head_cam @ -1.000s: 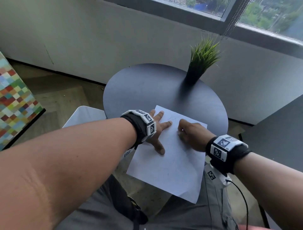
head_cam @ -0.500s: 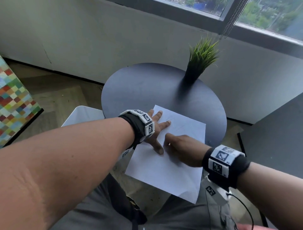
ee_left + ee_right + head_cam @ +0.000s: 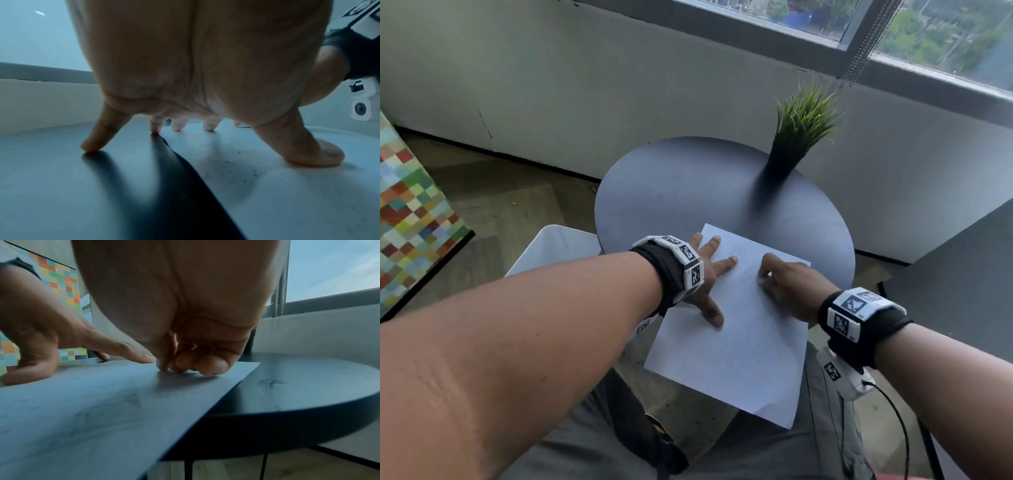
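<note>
1. Surroundings. A round dark table (image 3: 681,192) stands under a window (image 3: 935,31). A potted grass plant (image 3: 799,133) sits at the table's far right edge, well apart from both hands. A white object (image 3: 551,246) stands on the floor beside the table on the left, and a chequered coloured panel (image 3: 410,219) lies further left. Nothing stands between my hands and the work.

2. Work item. A white sheet of paper (image 3: 739,342) lies flat on the near part of the table. Its long axis runs away from me toward the wall, skewed so that the far-left corner lies furthest out. The near end overhangs the table edge above my lap.

3. Hands. My left hand (image 3: 705,274) presses the sheet's left side with fingers straight and spread. The left wrist view shows the little finger down on bare table, just off the paper's edge, and the thumb on the paper. My right hand (image 3: 787,287) rests on the far right part of the sheet with fingers curled tight and tips bunched on the paper.

4. Limits. Faint pencil-like lines show near the far edge; I cannot make out their shape. I cannot tell whether anything small sits under the right fingertips. My left forearm cuts off the table's near-left rim
</note>
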Demonstrator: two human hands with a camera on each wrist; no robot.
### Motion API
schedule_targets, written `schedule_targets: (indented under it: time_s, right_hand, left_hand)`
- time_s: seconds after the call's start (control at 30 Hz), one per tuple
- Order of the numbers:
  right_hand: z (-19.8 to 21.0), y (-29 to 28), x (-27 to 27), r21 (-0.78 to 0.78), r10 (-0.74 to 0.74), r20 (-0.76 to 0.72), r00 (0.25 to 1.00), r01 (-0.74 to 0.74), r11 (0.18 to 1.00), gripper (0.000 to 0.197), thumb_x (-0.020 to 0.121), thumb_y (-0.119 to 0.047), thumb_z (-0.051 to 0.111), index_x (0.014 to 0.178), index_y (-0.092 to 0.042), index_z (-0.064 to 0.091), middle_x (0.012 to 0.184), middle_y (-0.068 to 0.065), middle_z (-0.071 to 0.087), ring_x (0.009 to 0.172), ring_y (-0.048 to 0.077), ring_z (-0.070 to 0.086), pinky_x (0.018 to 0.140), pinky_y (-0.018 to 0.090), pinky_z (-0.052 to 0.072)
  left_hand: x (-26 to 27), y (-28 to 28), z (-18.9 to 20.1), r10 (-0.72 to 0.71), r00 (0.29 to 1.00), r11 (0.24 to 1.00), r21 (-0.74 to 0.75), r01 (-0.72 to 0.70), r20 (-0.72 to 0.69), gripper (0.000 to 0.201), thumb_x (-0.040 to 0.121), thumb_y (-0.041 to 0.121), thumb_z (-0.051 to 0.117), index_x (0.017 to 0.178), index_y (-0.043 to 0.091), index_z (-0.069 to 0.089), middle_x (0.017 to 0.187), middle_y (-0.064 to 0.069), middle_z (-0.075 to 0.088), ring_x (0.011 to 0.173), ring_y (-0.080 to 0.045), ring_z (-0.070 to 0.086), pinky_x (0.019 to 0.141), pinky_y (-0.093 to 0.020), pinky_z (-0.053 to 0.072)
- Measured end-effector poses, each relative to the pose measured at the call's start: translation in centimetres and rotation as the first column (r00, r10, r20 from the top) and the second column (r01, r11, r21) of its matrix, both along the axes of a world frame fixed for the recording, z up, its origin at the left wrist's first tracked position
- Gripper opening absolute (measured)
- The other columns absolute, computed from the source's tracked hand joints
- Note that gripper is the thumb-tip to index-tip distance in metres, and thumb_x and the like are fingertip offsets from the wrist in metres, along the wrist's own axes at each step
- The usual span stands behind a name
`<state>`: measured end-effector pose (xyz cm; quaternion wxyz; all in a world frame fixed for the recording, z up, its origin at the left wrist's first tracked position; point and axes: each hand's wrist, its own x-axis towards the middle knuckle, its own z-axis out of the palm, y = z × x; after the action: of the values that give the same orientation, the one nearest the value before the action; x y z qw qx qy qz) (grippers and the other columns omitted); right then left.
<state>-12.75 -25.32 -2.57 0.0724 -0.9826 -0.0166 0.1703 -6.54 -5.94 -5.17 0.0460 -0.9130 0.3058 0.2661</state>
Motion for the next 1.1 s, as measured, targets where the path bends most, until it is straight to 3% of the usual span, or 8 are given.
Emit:
schedule_targets:
  time_s: [0.1, 0.23, 0.3, 0.5, 0.7, 0.87, 1.03, 1.1]
  right_hand:
    - [-0.5, -0.1, 0.1, -0.016, 0.012, 0.033, 0.999, -0.012, 1.000, 0.016, 0.100, -0.029, 0.038, 0.105, -0.016, 0.043, 0.093, 0.008, 0.056, 0.082, 0.029, 0.054, 0.043, 0.027, 0.028]
    - [-1.2, -0.2, 0.7, 0.054, -0.038, 0.075, 0.996, 0.034, 0.998, 0.015, 0.098, -0.033, 0.043, 0.105, -0.020, 0.042, 0.099, 0.008, 0.062, 0.086, 0.032, 0.056, 0.070, 0.038, 0.049]
    - [-1.3, 0.1, 0.6, 0.074, -0.049, 0.086, 0.995, 0.042, 0.996, 0.013, 0.096, -0.032, 0.045, 0.102, -0.020, 0.042, 0.095, 0.007, 0.061, 0.082, 0.031, 0.055, 0.071, 0.037, 0.048]
    - [-0.9, 3.7, -2.0, 0.091, 0.350, 0.031, 0.936, -0.351, 0.932, 0.014, 0.097, -0.032, 0.047, 0.106, -0.023, 0.051, 0.102, 0.001, 0.064, 0.095, 0.025, 0.055, 0.080, 0.038, 0.047]
    - [-1.0, 0.8, 0.3, 0.087, -0.077, 0.079, 0.994, 0.070, 0.994, 0.012, 0.094, -0.033, 0.048, 0.098, -0.021, 0.047, 0.096, 0.007, 0.061, 0.086, 0.031, 0.056, 0.076, 0.038, 0.050]
    - [-1.3, 3.8, -2.2, 0.147, 0.243, 0.014, 0.970, -0.242, 0.959, 0.013, 0.097, -0.030, 0.044, 0.101, -0.018, 0.045, 0.092, 0.007, 0.061, 0.082, 0.027, 0.051, 0.071, 0.036, 0.044]
    - [-1.0, 2.1, 0.4, 0.114, -0.050, 0.062, 0.997, 0.043, 0.993, 0.016, 0.096, -0.031, 0.046, 0.102, -0.016, 0.046, 0.097, 0.010, 0.060, 0.087, 0.031, 0.054, 0.072, 0.034, 0.043]
    - [-1.0, 3.1, -0.3, 0.105, 0.017, 0.067, 0.998, -0.024, 0.994, 0.017, 0.097, -0.030, 0.043, 0.103, -0.014, 0.043, 0.099, 0.014, 0.061, 0.089, 0.033, 0.055, 0.074, 0.038, 0.046]
  left_hand:
    - [-0.2, -0.3, 0.9, -0.038, 0.999, 0.999, 0.033, 0.037, 0.028, 0.128, 0.064, 0.079, 0.071, 0.158, 0.038, -0.005, 0.166, -0.001, -0.017, 0.153, -0.030, -0.014, 0.112, -0.072, 0.014]
    - [0.4, 0.0, 1.3, -0.064, 0.997, 0.996, 0.060, 0.062, 0.042, 0.128, 0.067, 0.074, 0.073, 0.159, 0.029, -0.003, 0.168, -0.003, -0.011, 0.154, -0.029, -0.004, 0.116, -0.064, 0.019]
    - [0.7, 0.3, 1.3, -0.058, 0.998, 0.996, 0.070, 0.055, 0.031, 0.129, 0.067, 0.072, 0.075, 0.160, 0.028, -0.003, 0.167, -0.004, -0.012, 0.154, -0.031, -0.004, 0.119, -0.061, 0.018]
    - [0.3, 0.5, 0.7, -0.023, 0.999, 0.997, 0.078, 0.021, 0.024, 0.140, 0.056, 0.079, 0.075, 0.159, 0.030, -0.006, 0.166, -0.001, -0.017, 0.153, -0.030, -0.012, 0.117, -0.064, 0.017]
    - [0.2, 0.3, 0.8, -0.021, 0.999, 0.997, 0.075, 0.019, 0.025, 0.140, 0.057, 0.077, 0.077, 0.159, 0.030, -0.007, 0.166, -0.003, -0.016, 0.153, -0.032, -0.011, 0.118, -0.064, 0.017]
    - [0.5, 0.4, 0.2, -0.025, 0.999, 0.997, 0.075, 0.024, 0.024, 0.141, 0.055, 0.080, 0.075, 0.158, 0.033, -0.009, 0.166, -0.002, -0.018, 0.153, -0.033, -0.012, 0.117, -0.065, 0.017]
    - [0.6, 0.4, -0.2, -0.014, 1.000, 0.998, 0.058, 0.012, 0.021, 0.143, 0.054, 0.081, 0.075, 0.157, 0.034, -0.011, 0.166, -0.002, -0.019, 0.152, -0.032, -0.014, 0.118, -0.064, 0.016]
    - [0.7, 0.5, -0.4, -0.015, 1.000, 0.998, 0.055, 0.014, 0.022, 0.143, 0.053, 0.082, 0.075, 0.157, 0.034, -0.011, 0.166, -0.002, -0.019, 0.152, -0.032, -0.014, 0.118, -0.064, 0.016]
